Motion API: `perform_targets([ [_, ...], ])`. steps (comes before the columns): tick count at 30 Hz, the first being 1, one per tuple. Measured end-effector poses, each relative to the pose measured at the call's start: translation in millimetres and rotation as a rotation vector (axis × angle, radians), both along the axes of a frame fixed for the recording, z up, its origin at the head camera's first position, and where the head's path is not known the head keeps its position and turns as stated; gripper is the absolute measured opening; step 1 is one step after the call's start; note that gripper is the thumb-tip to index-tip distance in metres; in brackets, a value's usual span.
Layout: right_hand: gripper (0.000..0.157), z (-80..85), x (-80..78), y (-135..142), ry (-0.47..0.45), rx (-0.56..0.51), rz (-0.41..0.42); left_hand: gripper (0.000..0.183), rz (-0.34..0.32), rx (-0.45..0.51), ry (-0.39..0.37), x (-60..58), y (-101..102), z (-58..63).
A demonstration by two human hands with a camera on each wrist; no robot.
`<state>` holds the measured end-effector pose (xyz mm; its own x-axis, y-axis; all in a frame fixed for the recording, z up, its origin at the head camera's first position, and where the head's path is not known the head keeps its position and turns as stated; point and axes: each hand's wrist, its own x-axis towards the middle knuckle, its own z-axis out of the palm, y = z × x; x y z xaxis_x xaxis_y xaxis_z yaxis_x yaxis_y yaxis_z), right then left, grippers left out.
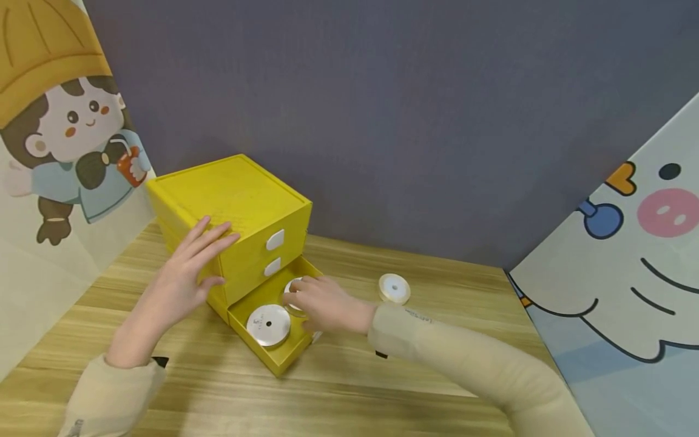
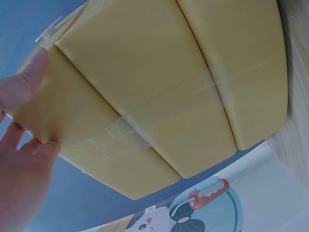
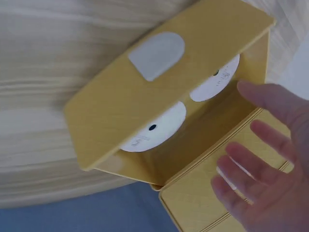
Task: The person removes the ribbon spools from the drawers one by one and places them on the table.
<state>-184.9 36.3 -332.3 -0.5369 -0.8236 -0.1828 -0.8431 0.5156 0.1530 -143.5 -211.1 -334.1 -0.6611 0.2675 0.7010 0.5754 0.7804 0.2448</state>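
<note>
A yellow drawer unit [image 1: 235,188] stands on the table with its bottom drawer [image 1: 253,357] pulled out. Two white ribbon spools [image 1: 264,334] with dark centre holes lie in that drawer. My right hand [image 1: 327,303] reaches over it, partly covering the farther spool in the head view; the right wrist view shows the fingers spread, holding nothing. With fingers extended, my left hand [image 1: 177,285] rests at the unit's upper front corner, thumb toward the front face. In the left wrist view, clear tape [image 2: 140,133] runs across the unit's yellow side [image 2: 140,82].
On the wooden table [image 1: 437,364], a cream-rimmed spool [image 1: 394,288] lies right of the drawer. White tab handles [image 1: 275,239] stick out from the upper drawers. A dark grey wall panel [image 1: 382,121] rises behind, with cartoon-printed panels [image 1: 628,255] at both sides.
</note>
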Motion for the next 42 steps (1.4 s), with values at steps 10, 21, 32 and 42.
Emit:
perform_targets([
  [10, 0.06, -2.8, -7.0, -32, -0.12, 0.109, 0.061, 0.087, 0.002, -0.014, 0.003, 1.0, 0, 0.3],
  [21, 0.065, -13.1, -16.2, -55, -0.255, 0.161, 0.072, 0.087, -0.002, -0.012, 0.008, 0.3, 2, 0.1],
  [32, 0.076, -20.6, -19.5, -73, -0.28, 0.297, 0.066, 0.087, 0.013, -0.022, 0.037, 0.2, 2, -0.4],
  [42, 0.087, -35.9, -16.3, -82, -0.254, 0.361, -0.013, 0.086, 0.017, -0.019, 0.024, 0.5, 2, -0.2],
])
